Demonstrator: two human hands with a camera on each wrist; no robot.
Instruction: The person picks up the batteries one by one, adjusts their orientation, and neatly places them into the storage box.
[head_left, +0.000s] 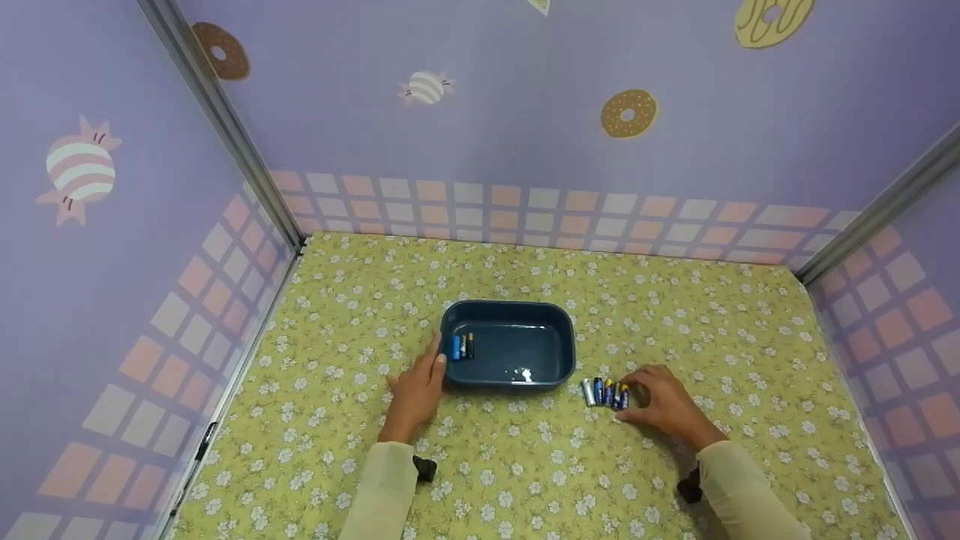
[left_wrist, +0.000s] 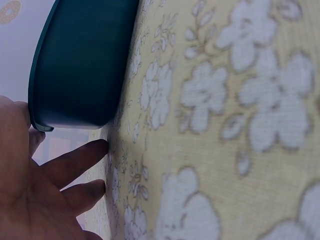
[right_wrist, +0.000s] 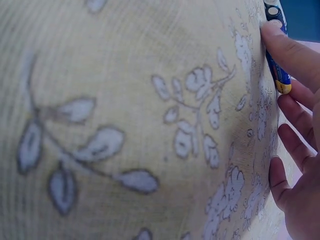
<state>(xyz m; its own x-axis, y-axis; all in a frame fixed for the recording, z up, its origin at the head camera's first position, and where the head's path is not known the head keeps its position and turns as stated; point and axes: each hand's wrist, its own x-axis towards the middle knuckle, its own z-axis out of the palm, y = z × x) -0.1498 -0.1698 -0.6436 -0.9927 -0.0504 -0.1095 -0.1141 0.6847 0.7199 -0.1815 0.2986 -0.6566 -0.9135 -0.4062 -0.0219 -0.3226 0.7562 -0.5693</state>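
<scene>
A dark blue rectangular basin (head_left: 517, 385) stands on the flowered cloth. Three batteries (head_left: 463, 347) lie side by side at its left end, one light blue and two dark with gold. My left hand (head_left: 417, 386) rests against the basin's left wall near the front corner, its lower fingers (left_wrist: 75, 160) spread and reaching down to the cloth. Right of the basin, several batteries (head_left: 598, 391) form a row, silver at the left and blue or dark with yellow beyond. My right hand (head_left: 667, 403) pinches the rightmost battery (right_wrist: 281, 75) end to end between thumb and index finger.
A yellow-green flowered cloth (head_left: 510, 457) covers the surface. Purple walls (head_left: 525, 135) with a pink and white tile pattern enclose it at the back and both sides. A small black item (head_left: 205, 441) lies along the left edge.
</scene>
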